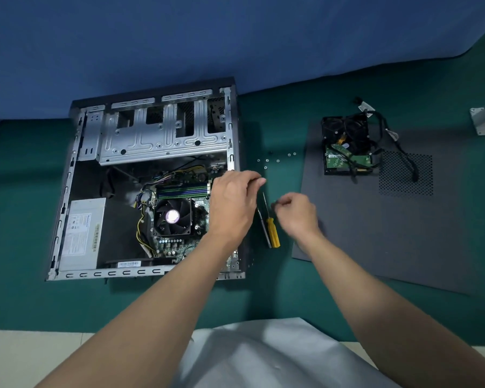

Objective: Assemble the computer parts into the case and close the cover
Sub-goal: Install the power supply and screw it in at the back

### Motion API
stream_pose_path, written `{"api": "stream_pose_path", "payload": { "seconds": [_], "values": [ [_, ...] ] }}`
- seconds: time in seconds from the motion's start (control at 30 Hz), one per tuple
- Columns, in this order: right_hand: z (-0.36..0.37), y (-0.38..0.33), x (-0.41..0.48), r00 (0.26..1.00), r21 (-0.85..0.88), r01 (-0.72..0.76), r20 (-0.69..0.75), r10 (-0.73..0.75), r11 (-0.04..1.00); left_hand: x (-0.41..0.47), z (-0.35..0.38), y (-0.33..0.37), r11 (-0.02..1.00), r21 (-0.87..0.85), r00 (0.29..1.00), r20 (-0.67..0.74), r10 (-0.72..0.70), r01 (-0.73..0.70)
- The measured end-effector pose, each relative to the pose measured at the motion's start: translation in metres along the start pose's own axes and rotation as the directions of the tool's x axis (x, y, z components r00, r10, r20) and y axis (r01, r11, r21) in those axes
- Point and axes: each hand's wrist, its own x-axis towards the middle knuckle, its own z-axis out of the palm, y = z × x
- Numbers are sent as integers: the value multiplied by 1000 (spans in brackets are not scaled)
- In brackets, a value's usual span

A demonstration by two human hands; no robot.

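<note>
Reaching with the left hand (pixel 235 203) over the right wall of the case (pixel 123 273), fingertips drawn together; pinching a screw or nothing, cannot tell. Hovering the right hand (pixel 297 217) just beside the yellow screwdriver (pixel 272 232), fingers curled narrow, contents too small to tell. Lying loose near both hands: small screws (pixel 266 161). Resting on the flat cover (pixel 375 233), well apart from the case: hard drive (pixel 345 161) under tangled cables (pixel 353 127). Judging the drive dense, rigid, shock-sensitive: gripping by the side edges, avoiding the exposed green board. Judging the cover thin, flexing: lifting by opposite edges.
</note>
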Motion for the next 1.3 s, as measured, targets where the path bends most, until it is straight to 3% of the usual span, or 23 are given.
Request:
{"api": "stream_pose_path", "payload": {
  "seconds": [0.07, 0.13, 0.37, 0.47, 0.57, 0.77, 0.93, 1.03, 1.13, 1.3],
  "values": [
    [8, 12, -4, 994, -385, 105, 14, -108, 917, -3, -1, 1, 999, -44, 1000, -7, -19, 18],
    [17, 21, -7, 987, -529, 156, 107, -116, 834, -6, -3, 3, 996, -83, 999, -11, -41, 40],
    [33, 23, 1, 994, -583, 106, 76, -76, 805, -19, -11, 2, 997, -74, 1000, -16, -10, 9],
    [30, 18, 4, 999, -522, 47, 38, -32, 852, -25, -13, 0, 998, -56, 1000, 11, 5, -4],
    [19, 9, 3, 1000, -298, -24, -20, 19, 954, -32, -16, -4, 998, -65, 999, 33, 17, -15],
    [-2, -13, -30, 991, -17, 114, -66, -115, 993, -48, -27, -7, 985, -171, 1000, 27, -1, 5],
    [9, -40, -84, 925, 36, 334, -206, -320, 942, -62, -59, -30, 906, -394, 987, 42, -153, 157],
    [41, -58, -122, 898, 86, 408, -218, -383, 909, -73, -87, -54, 822, -518, 971, 77, -228, 235],
    [84, -69, -153, 864, 41, 475, -211, -457, 879, -88, -120, -84, 739, -619, 963, 126, -238, 264],
    [159, -77, -194, 822, 15, 530, -253, -510, 848, -120, -166, -140, 723, -640, 964, 135, -230, 261]
  ]
}}
